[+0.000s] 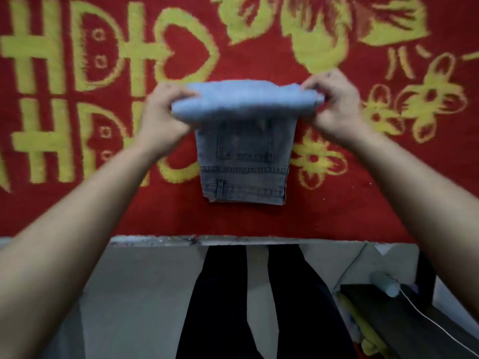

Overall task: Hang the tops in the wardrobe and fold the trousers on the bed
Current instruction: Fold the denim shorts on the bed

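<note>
1. Two hands grip the pale jeans (243, 156): my left hand (163, 117) curls round the fold's left end, my right hand (334, 104) pinches its right end.
2. Waistband end lies flat on the red blanket (337, 216), nearest me.

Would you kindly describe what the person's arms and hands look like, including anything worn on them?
The left forearm and right forearm are bare, with no sleeve in view. The left hand and right hand are ungloved; no watch, bracelet or ring shows.
</note>
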Motion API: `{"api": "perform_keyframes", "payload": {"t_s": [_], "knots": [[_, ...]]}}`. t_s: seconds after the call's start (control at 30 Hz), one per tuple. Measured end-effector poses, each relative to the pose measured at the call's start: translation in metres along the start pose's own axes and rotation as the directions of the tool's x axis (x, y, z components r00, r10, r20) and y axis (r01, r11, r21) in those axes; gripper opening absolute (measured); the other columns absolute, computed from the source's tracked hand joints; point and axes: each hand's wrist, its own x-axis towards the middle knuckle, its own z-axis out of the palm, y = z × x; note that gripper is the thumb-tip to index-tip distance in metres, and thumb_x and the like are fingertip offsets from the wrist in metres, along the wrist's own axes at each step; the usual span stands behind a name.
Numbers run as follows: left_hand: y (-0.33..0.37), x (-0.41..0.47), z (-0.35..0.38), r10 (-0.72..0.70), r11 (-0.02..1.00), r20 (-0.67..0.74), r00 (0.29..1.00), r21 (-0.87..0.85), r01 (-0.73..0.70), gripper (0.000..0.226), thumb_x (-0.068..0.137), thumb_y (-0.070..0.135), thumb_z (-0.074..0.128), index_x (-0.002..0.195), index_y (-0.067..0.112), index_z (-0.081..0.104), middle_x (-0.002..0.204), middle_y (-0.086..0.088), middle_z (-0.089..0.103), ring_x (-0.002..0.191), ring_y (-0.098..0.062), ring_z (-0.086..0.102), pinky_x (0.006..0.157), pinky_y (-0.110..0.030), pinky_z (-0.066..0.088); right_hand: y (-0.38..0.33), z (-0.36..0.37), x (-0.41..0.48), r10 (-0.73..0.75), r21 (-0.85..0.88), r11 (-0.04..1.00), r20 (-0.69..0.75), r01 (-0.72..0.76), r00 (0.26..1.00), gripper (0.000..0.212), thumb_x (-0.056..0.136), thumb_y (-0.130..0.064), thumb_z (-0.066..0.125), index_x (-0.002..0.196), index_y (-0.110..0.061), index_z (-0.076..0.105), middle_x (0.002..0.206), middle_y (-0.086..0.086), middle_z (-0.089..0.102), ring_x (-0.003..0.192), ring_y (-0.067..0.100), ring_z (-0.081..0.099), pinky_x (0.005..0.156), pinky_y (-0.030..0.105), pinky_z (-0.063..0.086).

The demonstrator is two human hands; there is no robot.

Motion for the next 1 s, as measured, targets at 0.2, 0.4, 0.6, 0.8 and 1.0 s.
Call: {"api": "perform_keyframes", "payload": {"t_s": [0.2, 0.4, 0.6, 0.8, 1.0], "knots": [[-0.055, -0.134, 0.044, 0.109, 0.902, 0.177, 0.978, 0.396, -0.172, 0.044, 0.070, -0.005, 0.075, 0.111, 0.011, 0.074, 0.131, -0.013, 0.062, 0.121, -0.036, 0.057, 0.097, -0.043, 0.051, 0.018, 0.051, -0.123, 0.060, -0.298, 0.954, 0.310, 0.037, 0.949, 0.041, 0.089, -0.041, 0.046, 0.111, -0.017, 0.072, 0.121, 0.010, 0.061, 0.111, 0.030, 0.057, 0.091, 0.041, 0.049], [-0.062, -0.150, 0.068, 0.074, 0.831, 0.206, 0.976, 0.528, -0.175, 0.047, 0.070, 0.008, 0.061, 0.116, 0.009, 0.068, 0.140, -0.012, 0.055, 0.129, -0.035, 0.049, 0.096, -0.045, 0.045, 0.033, 0.078, -0.142, -0.062, -0.310, 0.939, 0.277, 0.151, 0.959, 0.027, 0.082, -0.011, 0.054, 0.101, -0.010, 0.073, 0.107, 0.019, 0.059, 0.095, 0.038, 0.059, 0.077, 0.047, 0.051], [-0.041, -0.097, 0.077, 0.239, 0.732, 0.001, 0.971, 0.657, -0.181, 0.040, 0.096, 0.026, 0.047, 0.133, 0.015, 0.057, 0.146, -0.018, 0.044, 0.139, -0.034, 0.035, 0.113, -0.052, 0.025, 0.005, 0.096, -0.111, -0.048, -0.409, 0.912, -0.048, 0.024, 0.998, 0.049, 0.093, -0.024, 0.052, 0.141, -0.014, 0.054, 0.153, 0.025, 0.035, 0.144, 0.038, 0.030, 0.114, 0.055, 0.029], [-0.057, -0.043, 0.117, -0.013, 0.662, 0.133, 0.991, 0.744, -0.091, 0.064, 0.102, 0.056, 0.021, 0.157, 0.030, 0.004, 0.164, -0.015, 0.001, 0.152, -0.029, 0.000, 0.116, -0.064, 0.002, 0.029, 0.130, -0.081, 0.142, -0.560, 0.826, 0.088, -0.069, 0.986, 0.076, 0.099, -0.063, 0.029, 0.160, -0.022, 0.008, 0.163, 0.025, -0.001, 0.153, 0.037, -0.001, 0.122, 0.054, 0.006], [-0.084, -0.025, 0.133, -0.028, 0.703, 0.143, 0.989, 0.707, -0.082, 0.066, 0.101, 0.059, 0.023, 0.157, 0.030, 0.006, 0.164, -0.014, 0.003, 0.152, -0.030, 0.000, 0.117, -0.062, 0.002, 0.053, 0.153, -0.066, 0.136, -0.556, 0.828, 0.085, -0.066, 0.987, 0.076, 0.099, -0.064, 0.029, 0.159, -0.023, 0.011, 0.163, 0.024, 0.003, 0.152, 0.037, 0.002, 0.122, 0.055, 0.007]]}}
